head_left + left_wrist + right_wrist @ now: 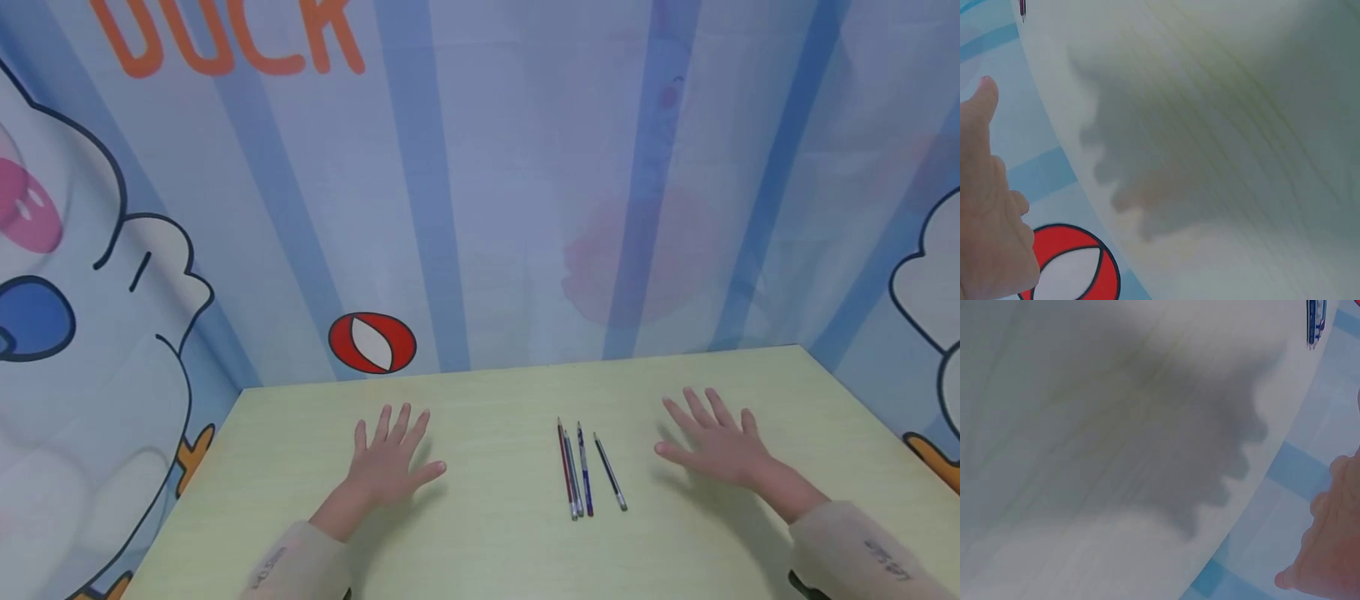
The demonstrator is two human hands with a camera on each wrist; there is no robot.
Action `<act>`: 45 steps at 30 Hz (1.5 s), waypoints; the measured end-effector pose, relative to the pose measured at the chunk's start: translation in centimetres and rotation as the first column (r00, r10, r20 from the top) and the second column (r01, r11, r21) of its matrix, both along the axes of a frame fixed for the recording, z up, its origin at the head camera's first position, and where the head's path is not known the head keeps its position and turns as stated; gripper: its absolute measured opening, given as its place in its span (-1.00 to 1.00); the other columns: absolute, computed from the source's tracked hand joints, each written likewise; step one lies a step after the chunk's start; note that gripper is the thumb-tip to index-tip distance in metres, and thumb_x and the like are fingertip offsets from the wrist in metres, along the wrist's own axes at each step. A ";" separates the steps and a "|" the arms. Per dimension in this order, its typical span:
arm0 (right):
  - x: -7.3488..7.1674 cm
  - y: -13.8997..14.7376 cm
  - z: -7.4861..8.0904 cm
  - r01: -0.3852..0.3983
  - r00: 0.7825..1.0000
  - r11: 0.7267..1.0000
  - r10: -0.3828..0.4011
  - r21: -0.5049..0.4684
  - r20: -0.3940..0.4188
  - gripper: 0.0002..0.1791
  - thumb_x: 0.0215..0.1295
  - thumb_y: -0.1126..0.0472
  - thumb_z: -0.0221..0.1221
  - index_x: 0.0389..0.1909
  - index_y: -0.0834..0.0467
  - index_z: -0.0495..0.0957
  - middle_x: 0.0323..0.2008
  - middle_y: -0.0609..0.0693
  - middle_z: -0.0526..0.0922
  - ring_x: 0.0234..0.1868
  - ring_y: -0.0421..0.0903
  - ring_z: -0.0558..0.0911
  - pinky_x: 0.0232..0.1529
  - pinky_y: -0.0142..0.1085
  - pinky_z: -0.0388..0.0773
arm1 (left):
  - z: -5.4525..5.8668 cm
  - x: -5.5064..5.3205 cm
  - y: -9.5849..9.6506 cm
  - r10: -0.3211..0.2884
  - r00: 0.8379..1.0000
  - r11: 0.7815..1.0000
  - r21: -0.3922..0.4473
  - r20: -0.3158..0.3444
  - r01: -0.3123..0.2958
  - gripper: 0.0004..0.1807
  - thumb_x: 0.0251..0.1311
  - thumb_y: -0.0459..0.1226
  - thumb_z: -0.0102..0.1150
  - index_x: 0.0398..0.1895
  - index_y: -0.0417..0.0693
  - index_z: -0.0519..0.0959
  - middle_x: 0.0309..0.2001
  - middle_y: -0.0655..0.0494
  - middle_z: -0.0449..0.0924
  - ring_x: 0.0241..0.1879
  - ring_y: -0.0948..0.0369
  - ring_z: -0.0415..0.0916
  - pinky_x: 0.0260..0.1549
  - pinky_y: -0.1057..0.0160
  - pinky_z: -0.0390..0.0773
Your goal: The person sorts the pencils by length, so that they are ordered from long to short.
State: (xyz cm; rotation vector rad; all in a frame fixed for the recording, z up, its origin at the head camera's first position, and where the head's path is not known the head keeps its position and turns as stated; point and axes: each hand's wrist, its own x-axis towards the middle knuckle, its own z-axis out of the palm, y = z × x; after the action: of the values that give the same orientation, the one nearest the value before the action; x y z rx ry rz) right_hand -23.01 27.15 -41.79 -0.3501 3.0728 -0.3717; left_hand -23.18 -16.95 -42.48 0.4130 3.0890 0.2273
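Note:
Several pencils lie near the middle of the table between my two hands. A dark red pencil [565, 462], a grey-blue pencil [573, 475] and a blue patterned pencil [585, 471] sit close together, points away from me. Slightly apart on the right is a dark pencil [611, 472]. To their left my left hand [386, 467] hovers over the table with fingers spread, holding nothing. My right hand [716, 446], also spread and holding nothing, is above the table to their right. Pencil tips [1312, 344] show at the top of the right wrist view.
The pale yellow table [495, 533] ends at the back against a blue striped backdrop [510, 208] printed with cartoon figures. A red and white oval [405, 342] is printed low on that backdrop. Both hands cast shadows on the tabletop.

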 end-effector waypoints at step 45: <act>-1.9 -10.8 -1.1 0.053 0.998 0.886 -0.053 -0.462 0.014 -0.45 0.01 0.21 0.20 0.05 0.33 0.37 -0.38 0.10 0.62 -0.54 -0.20 0.48 -0.56 -0.41 0.38 | -2.0 -0.8 15.0 -0.071 0.980 0.801 0.596 0.184 -0.054 -0.57 0.03 -0.12 0.17 -0.03 -0.10 0.43 -0.42 0.10 0.59 -0.55 0.32 0.44 -0.53 0.38 0.39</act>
State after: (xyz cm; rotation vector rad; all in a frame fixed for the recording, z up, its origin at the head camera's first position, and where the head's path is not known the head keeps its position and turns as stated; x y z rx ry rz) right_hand -24.93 16.38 -42.90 -0.2704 2.9611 -1.1136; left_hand -24.03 -1.95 -44.51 0.3762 2.7427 1.1882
